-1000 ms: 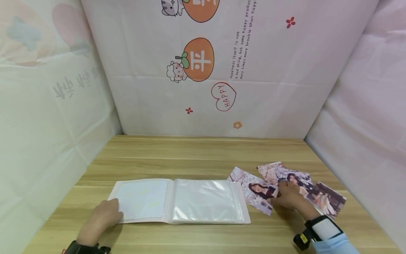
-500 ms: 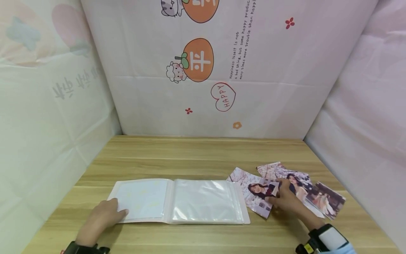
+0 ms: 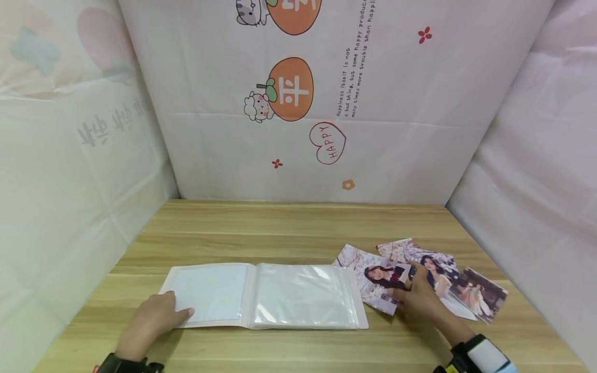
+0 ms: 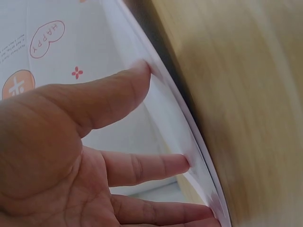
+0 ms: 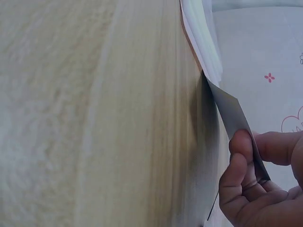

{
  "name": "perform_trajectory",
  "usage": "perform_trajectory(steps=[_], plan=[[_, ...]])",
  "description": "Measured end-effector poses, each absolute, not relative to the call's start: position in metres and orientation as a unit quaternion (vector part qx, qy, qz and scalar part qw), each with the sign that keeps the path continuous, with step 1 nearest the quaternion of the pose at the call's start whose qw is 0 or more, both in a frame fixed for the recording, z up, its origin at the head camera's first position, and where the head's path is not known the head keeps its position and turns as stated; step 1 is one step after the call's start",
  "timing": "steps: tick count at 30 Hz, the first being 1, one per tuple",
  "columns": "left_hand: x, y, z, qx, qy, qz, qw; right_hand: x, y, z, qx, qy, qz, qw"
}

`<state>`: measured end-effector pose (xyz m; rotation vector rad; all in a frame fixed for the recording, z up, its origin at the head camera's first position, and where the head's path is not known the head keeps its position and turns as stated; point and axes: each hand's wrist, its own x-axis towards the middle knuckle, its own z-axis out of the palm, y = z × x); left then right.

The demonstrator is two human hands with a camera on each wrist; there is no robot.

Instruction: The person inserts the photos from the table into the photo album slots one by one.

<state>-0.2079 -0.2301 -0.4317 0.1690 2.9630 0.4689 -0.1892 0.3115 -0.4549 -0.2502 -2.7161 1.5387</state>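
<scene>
A photo album (image 3: 249, 295) lies spread open, a pale blue sheet on its left page and a clear plastic sleeve on its right. My left hand (image 3: 154, 313) rests on the left page's outer edge; in the left wrist view its extended thumb and fingers (image 4: 142, 170) press on the page. With thumb and fingers my right hand (image 3: 422, 295) pinches the right end of a photo (image 3: 364, 272) of a long-haired person among pink blossoms. The right wrist view shows this photo (image 5: 232, 116) tilted up edge-on, its far end at the album's edge.
Beyond and beside the right hand, more photos lie overlapping: one with blossoms (image 3: 396, 248) and a darker one (image 3: 482, 298) at the far right. White printed cloth (image 3: 210, 155) walls the wooden table (image 3: 280, 228) at the back and both sides.
My right hand has come off the middle photos, shifted slightly left and gripped the blossom photo's right end. My left thumb has stretched further over the page; the album stays put.
</scene>
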Motion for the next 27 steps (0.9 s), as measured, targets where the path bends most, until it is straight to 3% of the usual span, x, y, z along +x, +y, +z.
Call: perform_trajectory(steps=[5, 19, 27], plan=[[-0.207, -0.23, -0.434, 0.059, 0.984, 0.156, 0.061, -0.19, 0.313, -0.453, -0.07, -0.874, 0.482, 0.007], [-0.209, -0.228, -0.434, 0.059, 0.986, 0.146, 0.057, -0.191, 0.317, -0.435, -0.051, -0.868, 0.486, 0.09], [-0.209, -0.225, -0.432, 0.046, 0.985, 0.152, 0.067, -0.194, 0.326, -0.416, -0.059, -0.894, 0.394, 0.206]])
